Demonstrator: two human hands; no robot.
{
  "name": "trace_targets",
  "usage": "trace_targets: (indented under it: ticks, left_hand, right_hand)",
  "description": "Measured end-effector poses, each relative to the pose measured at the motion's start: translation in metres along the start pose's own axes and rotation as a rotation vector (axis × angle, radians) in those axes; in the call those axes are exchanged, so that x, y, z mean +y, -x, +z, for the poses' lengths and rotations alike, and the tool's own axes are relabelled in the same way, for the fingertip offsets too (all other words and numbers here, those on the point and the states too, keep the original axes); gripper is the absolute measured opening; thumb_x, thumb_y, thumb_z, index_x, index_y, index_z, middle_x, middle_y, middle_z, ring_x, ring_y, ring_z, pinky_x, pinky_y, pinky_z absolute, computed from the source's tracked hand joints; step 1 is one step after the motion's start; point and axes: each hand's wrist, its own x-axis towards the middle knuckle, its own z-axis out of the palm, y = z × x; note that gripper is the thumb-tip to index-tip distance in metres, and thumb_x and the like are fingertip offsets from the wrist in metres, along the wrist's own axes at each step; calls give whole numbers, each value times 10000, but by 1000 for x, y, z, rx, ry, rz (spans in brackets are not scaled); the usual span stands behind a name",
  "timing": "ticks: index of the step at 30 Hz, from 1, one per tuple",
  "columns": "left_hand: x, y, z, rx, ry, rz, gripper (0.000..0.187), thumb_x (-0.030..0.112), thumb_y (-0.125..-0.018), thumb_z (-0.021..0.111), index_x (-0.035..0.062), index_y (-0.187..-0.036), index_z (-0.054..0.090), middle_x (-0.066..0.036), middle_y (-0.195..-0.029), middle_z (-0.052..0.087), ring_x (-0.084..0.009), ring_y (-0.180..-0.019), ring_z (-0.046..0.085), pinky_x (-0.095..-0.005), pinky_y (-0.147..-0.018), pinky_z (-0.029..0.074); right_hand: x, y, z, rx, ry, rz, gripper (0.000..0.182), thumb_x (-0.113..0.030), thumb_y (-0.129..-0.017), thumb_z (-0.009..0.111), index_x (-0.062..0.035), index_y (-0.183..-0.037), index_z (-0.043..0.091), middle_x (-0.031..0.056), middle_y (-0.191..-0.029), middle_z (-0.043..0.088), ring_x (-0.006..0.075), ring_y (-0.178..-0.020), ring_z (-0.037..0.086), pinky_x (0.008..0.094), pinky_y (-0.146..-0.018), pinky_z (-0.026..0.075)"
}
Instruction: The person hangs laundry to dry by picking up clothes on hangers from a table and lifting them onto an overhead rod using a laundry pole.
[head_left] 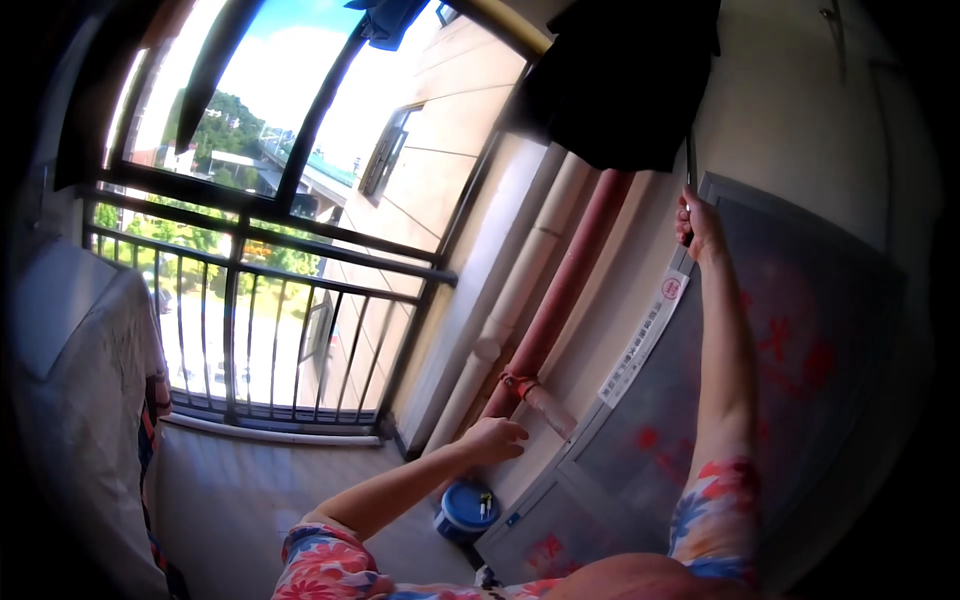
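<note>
1. Held in the right hand (704, 232): a thin pole (691, 162), running up from the fingers (682, 216) towards a black garment (620, 85). Contact between pole tip and garment impossible to tell, with the upper end hidden in the dark.
2. Right fingers clenched around the lower part of the pole, with the arm stretched upward.
3. Directly above the right fingers: the black garment, hanging with its lower edge near them.
4. Well below and to the left of the right fingers: the left hand (490, 441), with fingers released and loosely bent.
5. Just beside the left fingers, towards the wall: a red pipe (572, 268) with a short branch, and pale pipes (537, 252) running alongside it.
6. Below the left fingers: a blue lidded bucket (462, 512) on the floor (265, 490), with small items (486, 504) on its lid.
7. Beneath and beside the right fingers: a gray door (625, 475) marked with red paint, and a printed paper strip (644, 338) with a red round stamp along its edge.
8. Well apart from the left fingers, on the far left: a pale draped cloth (95, 430).
9. Beyond the left fingers: a barred railing (232, 340) below a dark window frame (322, 112), with a blue cloth (388, 22) hanging at the top. Visible outside: a building wall (455, 120), trees and sky.
</note>
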Motion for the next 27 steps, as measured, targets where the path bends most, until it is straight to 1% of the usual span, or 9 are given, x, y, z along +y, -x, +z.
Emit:
trace_targets:
  ticks: [3,6,9,15,18,19,21,24,27]
  left_hand:
    - [-9,10,-3,-15,86,-56,291,207,-687,585,93,-954,601,-106,-882,612,-255,-824,579,-329,-749,442]
    - [-20,19,-3,-57,102,-119,289,213,-689,578,96,-952,608,-113,-868,613,-256,-812,581,-329,-747,442]
    - [-25,26,-5,-42,111,-108,288,218,-689,573,103,-951,612,-117,-856,613,-260,-801,583,-331,-745,442]
    - [-39,31,3,-64,130,-164,277,231,-684,578,120,-935,618,-118,-844,613,-263,-788,583,-332,-733,447]
    - [-45,33,9,-56,97,-138,269,247,-686,578,124,-921,622,-115,-835,612,-262,-780,583,-333,-727,449]
    - [-51,33,14,-53,80,-124,250,251,-696,586,124,-908,626,-103,-831,616,-241,-773,589,-316,-715,451]
    - [-61,33,22,-46,48,-97,217,259,-717,601,124,-884,634,-79,-822,623,-199,-758,600,-284,-691,455]
    - [-55,42,13,-82,70,-148,230,249,-677,589,144,-878,627,-104,-793,612,-250,-745,587,-338,-699,457]
    - [-71,49,14,-132,62,-113,167,214,-704,568,112,-833,596,-78,-795,594,-227,-762,572,-325,-704,452]
  right_hand:
    - [4,-8,7,6,2,13,280,-389,-821,513,-132,-741,437,-75,-481,329,35,-355,280,205,-343,228]
    - [8,-10,10,-3,-24,42,282,-394,-822,509,-138,-735,428,-76,-476,317,36,-354,278,205,-344,226]
    - [22,-12,11,-29,-48,85,284,-394,-824,505,-140,-729,420,-74,-473,308,40,-351,274,207,-343,227]
    - [48,-2,4,-54,-40,104,287,-380,-826,507,-135,-709,413,-70,-474,307,43,-349,274,211,-338,235]
    - [55,7,6,-45,-12,80,273,-360,-825,517,-132,-714,416,-66,-476,312,40,-355,284,205,-339,243]
    - [59,11,10,-6,13,66,276,-353,-824,522,-130,-699,419,-63,-474,314,40,-347,279,203,-331,242]
    - [71,19,18,5,30,76,291,-362,-824,519,-129,-683,416,-62,-470,314,41,-338,269,206,-322,237]
    - [85,25,25,24,20,50,311,-375,-825,512,-131,-660,412,-60,-463,320,44,-321,254,210,-309,230]
    - [87,22,26,50,-10,31,302,-384,-829,502,-130,-690,413,-60,-463,307,47,-324,252,212,-316,228]
